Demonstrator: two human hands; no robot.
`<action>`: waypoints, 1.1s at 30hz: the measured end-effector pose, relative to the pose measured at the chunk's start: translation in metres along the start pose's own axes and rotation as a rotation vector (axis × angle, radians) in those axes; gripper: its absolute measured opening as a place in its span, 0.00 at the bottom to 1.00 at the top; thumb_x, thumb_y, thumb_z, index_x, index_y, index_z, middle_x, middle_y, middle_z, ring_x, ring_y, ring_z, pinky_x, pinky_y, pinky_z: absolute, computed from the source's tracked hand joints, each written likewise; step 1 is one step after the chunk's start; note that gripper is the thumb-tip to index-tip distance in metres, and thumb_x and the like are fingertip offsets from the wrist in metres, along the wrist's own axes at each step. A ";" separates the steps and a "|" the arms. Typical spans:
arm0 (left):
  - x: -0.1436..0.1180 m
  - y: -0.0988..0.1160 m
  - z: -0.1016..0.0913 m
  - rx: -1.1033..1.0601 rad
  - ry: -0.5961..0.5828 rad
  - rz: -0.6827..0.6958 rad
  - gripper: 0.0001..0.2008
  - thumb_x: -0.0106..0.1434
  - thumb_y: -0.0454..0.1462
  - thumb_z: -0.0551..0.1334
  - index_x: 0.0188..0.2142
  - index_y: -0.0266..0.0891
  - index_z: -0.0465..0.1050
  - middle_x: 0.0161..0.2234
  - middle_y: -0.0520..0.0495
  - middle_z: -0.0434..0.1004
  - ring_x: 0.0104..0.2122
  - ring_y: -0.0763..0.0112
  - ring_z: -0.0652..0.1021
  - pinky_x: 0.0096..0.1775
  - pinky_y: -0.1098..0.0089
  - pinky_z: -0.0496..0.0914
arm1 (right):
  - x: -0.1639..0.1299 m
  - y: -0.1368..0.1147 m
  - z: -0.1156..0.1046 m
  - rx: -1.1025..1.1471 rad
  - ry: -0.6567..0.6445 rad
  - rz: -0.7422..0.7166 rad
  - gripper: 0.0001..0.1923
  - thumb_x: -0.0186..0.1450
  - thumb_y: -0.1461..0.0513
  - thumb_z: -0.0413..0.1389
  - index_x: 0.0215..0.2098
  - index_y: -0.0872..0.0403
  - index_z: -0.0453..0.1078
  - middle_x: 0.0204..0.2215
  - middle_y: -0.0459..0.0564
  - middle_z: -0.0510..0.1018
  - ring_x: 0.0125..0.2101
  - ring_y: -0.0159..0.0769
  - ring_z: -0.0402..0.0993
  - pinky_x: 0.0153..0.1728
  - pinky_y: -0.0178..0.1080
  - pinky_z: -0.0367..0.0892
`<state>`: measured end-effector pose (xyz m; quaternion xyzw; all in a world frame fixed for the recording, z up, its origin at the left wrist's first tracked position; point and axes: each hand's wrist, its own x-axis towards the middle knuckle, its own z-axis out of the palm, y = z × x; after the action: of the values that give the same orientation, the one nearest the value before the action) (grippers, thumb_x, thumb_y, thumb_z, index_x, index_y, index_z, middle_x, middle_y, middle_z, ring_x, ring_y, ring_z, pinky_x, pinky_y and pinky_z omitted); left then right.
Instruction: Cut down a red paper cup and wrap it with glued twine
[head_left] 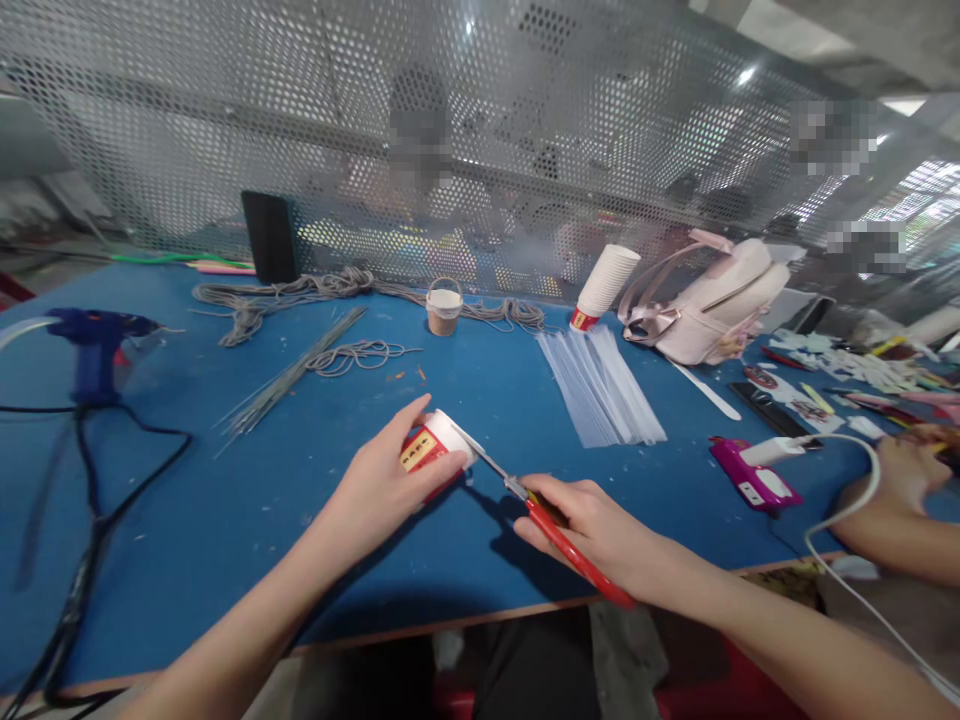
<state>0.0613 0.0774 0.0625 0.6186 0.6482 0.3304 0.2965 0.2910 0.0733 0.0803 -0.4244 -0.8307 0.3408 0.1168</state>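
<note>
Left hand: your left hand (379, 485) is wrapped around a paper cup (437, 452), fingers over its top side and thumb beneath, clamped on it just above the blue table (225, 500).
Cup position: the paper cup sits near the middle of the table's front part, a little left of your right hand.
Cup axis: the cup lies on its side; its long axis runs from lower left to upper right, with the white end turned toward the upper right and the red and yellow printed band toward your palm.
Right hand: your right hand (592, 525) is closed on the red handles of a pair of scissors (540, 520).
Scissors axis: the scissors run from lower right up to upper left; the metal blades point at the cup's white end and meet it at the rim. You cannot tell whether the blades are parted.
Behind the cup: a small cord-wrapped bucket (444, 306) stands upright farther back, with loose grey cord (300, 295) to its left.
Right of centre: a fan of clear sticks (600, 385) lies flat, and a stack of paper cups (604, 285) leans beside a pink backpack (712, 300).
Far left: a blue glue gun (97, 345) stands on the table, well apart from your hands.
Far right: another person's hand (907, 470) rests near a magenta device (754, 475).
</note>
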 end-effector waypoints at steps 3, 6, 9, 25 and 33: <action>0.003 0.002 -0.008 -0.083 -0.079 -0.053 0.37 0.56 0.55 0.57 0.59 0.35 0.63 0.51 0.40 0.75 0.47 0.53 0.76 0.48 0.59 0.69 | -0.001 -0.001 -0.002 -0.010 -0.008 0.000 0.14 0.67 0.55 0.51 0.42 0.56 0.69 0.19 0.40 0.67 0.20 0.27 0.53 0.22 0.31 0.56; 0.003 0.003 -0.009 -0.091 -0.106 -0.033 0.33 0.56 0.54 0.57 0.56 0.37 0.67 0.45 0.43 0.79 0.41 0.55 0.78 0.43 0.61 0.71 | 0.000 0.000 -0.001 -0.044 0.024 0.012 0.13 0.66 0.55 0.53 0.42 0.55 0.69 0.21 0.41 0.68 0.21 0.28 0.56 0.24 0.31 0.58; 0.000 0.004 -0.005 -0.105 -0.130 -0.057 0.33 0.57 0.53 0.57 0.56 0.36 0.65 0.40 0.43 0.80 0.33 0.59 0.79 0.33 0.64 0.73 | 0.003 0.002 0.001 -0.064 0.040 0.006 0.13 0.66 0.54 0.53 0.42 0.55 0.69 0.22 0.43 0.69 0.22 0.28 0.58 0.25 0.32 0.58; -0.002 0.001 0.004 -0.028 -0.072 -0.004 0.31 0.58 0.52 0.57 0.56 0.38 0.65 0.42 0.44 0.79 0.37 0.58 0.78 0.39 0.63 0.72 | 0.004 0.006 0.002 -0.068 0.036 -0.002 0.15 0.66 0.52 0.53 0.42 0.55 0.68 0.23 0.42 0.69 0.22 0.28 0.57 0.25 0.32 0.57; 0.000 -0.006 0.010 0.077 -0.029 0.030 0.33 0.58 0.51 0.57 0.59 0.35 0.62 0.50 0.39 0.75 0.46 0.53 0.76 0.48 0.59 0.68 | 0.004 0.008 0.004 -0.039 0.023 0.005 0.15 0.67 0.52 0.52 0.41 0.55 0.69 0.20 0.41 0.68 0.20 0.27 0.52 0.22 0.31 0.55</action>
<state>0.0655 0.0776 0.0523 0.6439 0.6468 0.3005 0.2769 0.2915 0.0776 0.0721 -0.4328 -0.8347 0.3197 0.1170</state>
